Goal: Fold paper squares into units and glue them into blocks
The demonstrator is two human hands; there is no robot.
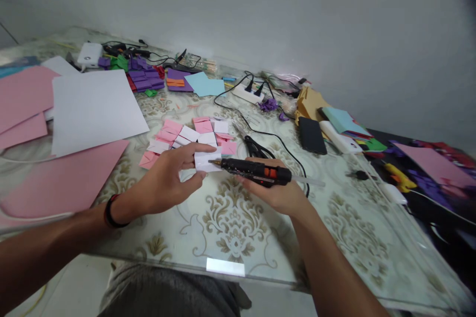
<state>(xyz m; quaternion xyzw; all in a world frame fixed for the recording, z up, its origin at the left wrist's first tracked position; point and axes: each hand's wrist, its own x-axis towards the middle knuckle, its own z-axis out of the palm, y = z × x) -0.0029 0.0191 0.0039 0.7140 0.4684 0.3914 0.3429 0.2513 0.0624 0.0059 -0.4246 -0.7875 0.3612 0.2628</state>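
My left hand (169,176) pinches a small folded white paper piece (204,160) by its left side, thumb below and fingers above. In my right hand (277,193) is a black hot glue gun (256,171) with an orange part. Its metal nozzle points left and meets the face of the white paper, and a clear glue stick (310,181) pokes out of its back end. Just beyond the paper lie several folded pink and white paper pieces (169,131), partly hidden by my left hand.
Large white paper (96,109) and pink sheets (70,178) cover the left side. At the back are purple folded papers (145,79), light blue papers (204,84) and a white power strip (248,93). A black cable (275,134) crosses the table; a black phone (312,135) lies right.
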